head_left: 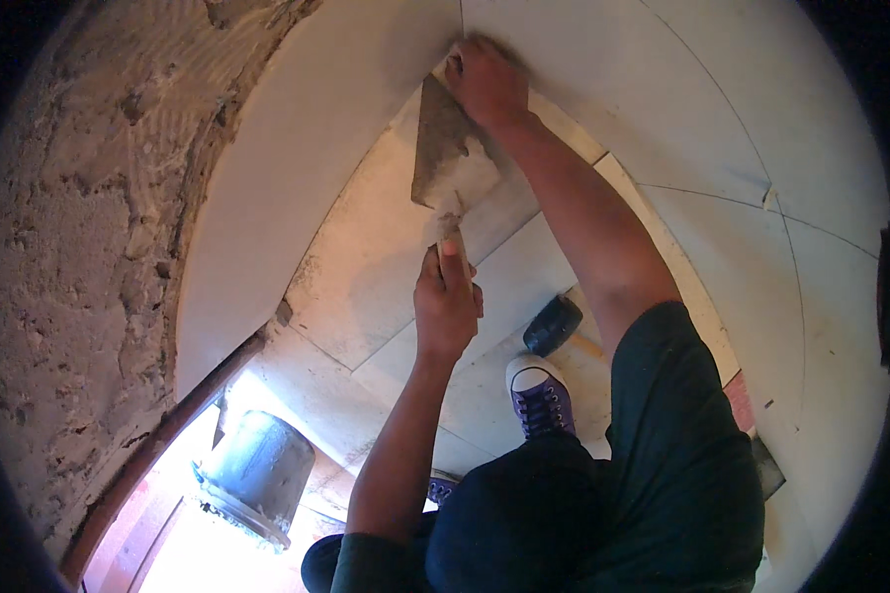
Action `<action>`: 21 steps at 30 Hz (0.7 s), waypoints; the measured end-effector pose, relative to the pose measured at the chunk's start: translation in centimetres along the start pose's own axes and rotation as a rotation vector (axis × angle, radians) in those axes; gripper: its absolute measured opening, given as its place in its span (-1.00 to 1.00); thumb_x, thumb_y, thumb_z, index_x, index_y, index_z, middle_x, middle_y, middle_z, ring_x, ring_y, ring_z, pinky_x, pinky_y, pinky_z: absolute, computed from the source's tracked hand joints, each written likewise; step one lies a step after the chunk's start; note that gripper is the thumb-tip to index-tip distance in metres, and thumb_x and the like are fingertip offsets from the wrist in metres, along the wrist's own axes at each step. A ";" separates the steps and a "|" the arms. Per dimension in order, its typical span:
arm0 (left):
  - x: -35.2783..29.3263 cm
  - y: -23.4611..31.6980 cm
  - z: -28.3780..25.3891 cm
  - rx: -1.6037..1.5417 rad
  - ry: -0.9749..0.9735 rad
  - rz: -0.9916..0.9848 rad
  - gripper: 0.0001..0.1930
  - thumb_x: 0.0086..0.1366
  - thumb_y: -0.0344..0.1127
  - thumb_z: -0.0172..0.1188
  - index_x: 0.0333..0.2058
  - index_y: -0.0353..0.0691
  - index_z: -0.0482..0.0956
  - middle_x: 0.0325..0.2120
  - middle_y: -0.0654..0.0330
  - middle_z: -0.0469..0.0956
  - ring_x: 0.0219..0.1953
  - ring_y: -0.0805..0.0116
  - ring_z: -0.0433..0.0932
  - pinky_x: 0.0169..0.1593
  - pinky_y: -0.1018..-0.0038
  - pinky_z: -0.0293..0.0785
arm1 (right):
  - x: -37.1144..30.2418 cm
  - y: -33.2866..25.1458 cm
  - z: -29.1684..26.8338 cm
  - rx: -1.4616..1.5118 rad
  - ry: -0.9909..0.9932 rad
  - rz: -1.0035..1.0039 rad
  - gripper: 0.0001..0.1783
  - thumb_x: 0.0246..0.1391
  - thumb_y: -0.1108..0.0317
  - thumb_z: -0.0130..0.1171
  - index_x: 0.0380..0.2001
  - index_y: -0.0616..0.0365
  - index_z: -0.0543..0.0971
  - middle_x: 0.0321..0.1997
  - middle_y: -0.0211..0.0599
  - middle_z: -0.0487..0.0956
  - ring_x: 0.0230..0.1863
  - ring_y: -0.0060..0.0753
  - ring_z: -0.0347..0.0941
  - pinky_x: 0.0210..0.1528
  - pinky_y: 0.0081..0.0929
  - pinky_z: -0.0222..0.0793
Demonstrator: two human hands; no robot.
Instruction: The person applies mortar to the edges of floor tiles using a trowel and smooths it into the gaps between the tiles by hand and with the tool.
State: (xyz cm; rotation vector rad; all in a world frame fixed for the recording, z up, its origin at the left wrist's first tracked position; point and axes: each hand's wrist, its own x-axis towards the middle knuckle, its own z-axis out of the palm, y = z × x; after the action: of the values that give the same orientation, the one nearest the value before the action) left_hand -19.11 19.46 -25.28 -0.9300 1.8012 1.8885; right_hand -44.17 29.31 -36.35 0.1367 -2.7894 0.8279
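Observation:
My left hand [448, 306] is closed around the handle of a pointed trowel [437, 148], its thumb laid along the top. The triangular blade is smeared with grey paste and points at the far corner, above the tiled floor [366, 267]. In that corner, where the two tiled walls meet, my right hand [489, 84] is closed, its fingers curled beside the blade's tip. Whatever its fingers hold or press is hidden.
A black-headed mallet [553, 325] lies on the floor by my shoe [539, 395]. A paste-streaked bucket [257, 474] stands at lower left, near the doorway edge. Rough bare masonry [89, 247] borders the left wall tile [297, 168]; large pale tiles [702, 128] cover the right wall.

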 end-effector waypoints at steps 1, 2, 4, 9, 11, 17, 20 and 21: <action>0.0 -0.1 -0.1 0.025 -0.011 -0.005 -0.50 0.56 0.14 -0.19 -0.20 -0.26 0.36 -0.45 0.21 0.38 -0.66 0.51 0.38 -0.62 0.51 0.37 | 0.1 -0.1 -0.1 -0.011 -0.010 0.007 -0.73 0.23 0.15 0.12 -0.14 0.08 0.54 -0.02 -0.18 0.56 -0.04 0.05 0.57 -0.02 -0.01 0.53; 0.0 -0.1 -0.2 0.051 -0.022 -0.009 -0.48 0.56 0.18 -0.22 -0.14 -0.23 0.38 -0.43 0.25 0.36 -0.64 0.53 0.39 -0.60 0.54 0.37 | 0.1 -0.2 -0.2 -0.011 -0.010 0.007 -0.73 0.23 0.15 0.12 -0.14 0.08 0.54 -0.02 -0.18 0.56 -0.04 0.05 0.57 -0.02 -0.01 0.53; 0.0 -0.2 -0.4 0.049 -0.024 -0.013 -0.48 0.56 0.19 -0.21 -0.12 -0.23 0.39 -0.43 0.26 0.37 -0.63 0.53 0.39 -0.60 0.55 0.38 | 0.2 -0.3 -0.2 -0.020 -0.065 0.025 -0.71 0.22 0.13 0.13 -0.13 0.08 0.55 -0.02 -0.17 0.56 -0.04 0.05 0.57 -0.01 -0.03 0.54; 0.1 -0.3 -0.8 0.032 -0.037 -0.020 -0.47 0.55 0.21 -0.20 -0.08 -0.22 0.40 -0.42 0.27 0.38 -0.62 0.54 0.40 -0.60 0.56 0.39 | 0.1 0.3 0.1 -0.026 -0.062 0.019 -0.69 0.23 0.12 0.14 -0.10 0.07 0.58 0.01 -0.16 0.56 -0.05 0.07 0.58 -0.02 -0.04 0.54; 0.1 -0.3 -1.0 -0.003 -0.053 -0.020 -0.45 0.53 0.23 -0.17 -0.07 -0.22 0.40 -0.41 0.28 0.38 -0.62 0.54 0.40 -0.60 0.57 0.38 | -0.1 0.7 0.3 -0.004 -0.022 -0.003 -0.69 0.24 0.12 0.14 -0.09 0.07 0.59 0.02 -0.16 0.57 -0.05 0.08 0.58 -0.02 -0.03 0.54; 0.2 -0.1 -1.2 -0.024 -0.036 -0.021 -0.49 0.58 0.12 -0.21 -0.27 -0.28 0.35 -0.44 0.19 0.39 -0.65 0.48 0.42 -0.60 0.50 0.38 | -0.5 1.2 -0.3 0.028 -0.083 0.056 -0.64 0.29 0.09 0.08 -0.02 0.07 0.60 0.09 -0.13 0.54 0.04 0.05 0.56 0.07 -0.03 0.52; 0.2 0.0 -1.1 -0.036 -0.045 -0.058 -0.49 0.57 0.13 -0.22 -0.26 -0.27 0.35 -0.43 0.20 0.40 -0.64 0.49 0.42 -0.59 0.50 0.38 | -0.7 2.7 0.0 0.008 -0.109 0.024 -0.66 0.26 0.10 0.11 -0.08 0.10 0.62 0.02 -0.09 0.55 -0.01 0.06 0.55 0.04 -0.02 0.51; 0.1 -0.3 -1.2 -0.036 -0.052 -0.053 -0.49 0.57 0.13 -0.22 -0.26 -0.27 0.35 -0.43 0.20 0.40 -0.64 0.49 0.42 -0.59 0.50 0.38 | -1.3 3.3 0.0 0.042 -0.077 -0.039 -0.67 0.26 0.11 0.12 -0.11 0.10 0.62 0.00 -0.08 0.54 -0.03 0.07 0.55 0.03 -0.02 0.51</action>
State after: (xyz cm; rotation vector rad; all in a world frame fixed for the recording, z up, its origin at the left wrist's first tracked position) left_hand -18.75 18.31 -25.53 -0.9236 1.7014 1.9006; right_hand -43.39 32.13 -38.37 0.2338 -2.8315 0.8900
